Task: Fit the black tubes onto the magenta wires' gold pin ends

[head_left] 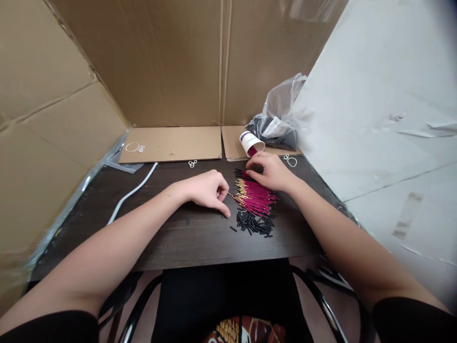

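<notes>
My left hand [211, 189] rests over the table left of a pile of magenta wires [259, 196] with gold-coloured ends. Its fingers are curled and its thumb points down to the right. One gold wire end sticks out from the pile as far as these fingers; whether they grip it is unclear. My right hand [269, 170] is at the top of the pile, thumb and fingertips close together by several wire ends with black sleeves [240, 173]. What lies between those fingertips is hidden. Loose short black tubes [253, 224] are heaped just below the wires.
A paper cup [248, 141] lies on its side behind my right hand, magenta wires inside. Behind it stands a clear bag [282, 121] of black pieces. Cardboard strips [171, 143] line the back. White rubber bands [193, 164] and a pale cord [132, 193] lie on the dark table.
</notes>
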The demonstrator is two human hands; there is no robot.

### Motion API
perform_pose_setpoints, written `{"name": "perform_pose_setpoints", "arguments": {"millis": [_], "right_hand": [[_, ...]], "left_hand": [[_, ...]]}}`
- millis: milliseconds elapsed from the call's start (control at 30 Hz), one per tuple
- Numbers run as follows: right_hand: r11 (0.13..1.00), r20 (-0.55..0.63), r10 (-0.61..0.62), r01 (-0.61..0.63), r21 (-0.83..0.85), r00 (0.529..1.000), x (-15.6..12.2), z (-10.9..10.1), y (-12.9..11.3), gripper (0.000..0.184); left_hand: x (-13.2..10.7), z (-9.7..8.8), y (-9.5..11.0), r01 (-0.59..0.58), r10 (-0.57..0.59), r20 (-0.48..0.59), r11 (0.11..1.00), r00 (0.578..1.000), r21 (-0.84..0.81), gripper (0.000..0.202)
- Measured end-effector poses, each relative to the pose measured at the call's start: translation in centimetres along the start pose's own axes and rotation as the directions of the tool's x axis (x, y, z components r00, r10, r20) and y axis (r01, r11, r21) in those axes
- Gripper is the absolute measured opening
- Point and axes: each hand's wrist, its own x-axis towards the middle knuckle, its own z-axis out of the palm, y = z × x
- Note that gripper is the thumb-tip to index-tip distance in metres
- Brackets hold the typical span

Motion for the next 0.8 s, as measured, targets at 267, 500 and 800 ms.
{"name": "perform_pose_setpoints", "arguments": {"millis": [267, 500, 800], "right_hand": [[0.999, 0.244, 0.050, -0.047, -0.016, 0.968, -0.1, -1.6, -3.5, 0.015], [0.999, 0.331, -0.008, 0.020, -0.033, 0.943, -0.1, -1.8, -4.2, 0.012], [1.000, 0.446, -0.012, 0.005, 0.016, 0.895, -0.3, -2.3, -5.4, 0.009]], "left_hand": [[0.1, -1.7, -2.0, 0.104, -0.095, -0.136, 0.993, 0.986, 0.058, 0.045], [-0.4, -2.2, -1.5, 0.138, -0.111, -0.184, 0.980, 0.977, 0.142, 0.044], [-0.2, -2.0, -1.8, 0.091, -0.077, -0.108, 0.987, 0.991, 0.135, 0.015]]}}
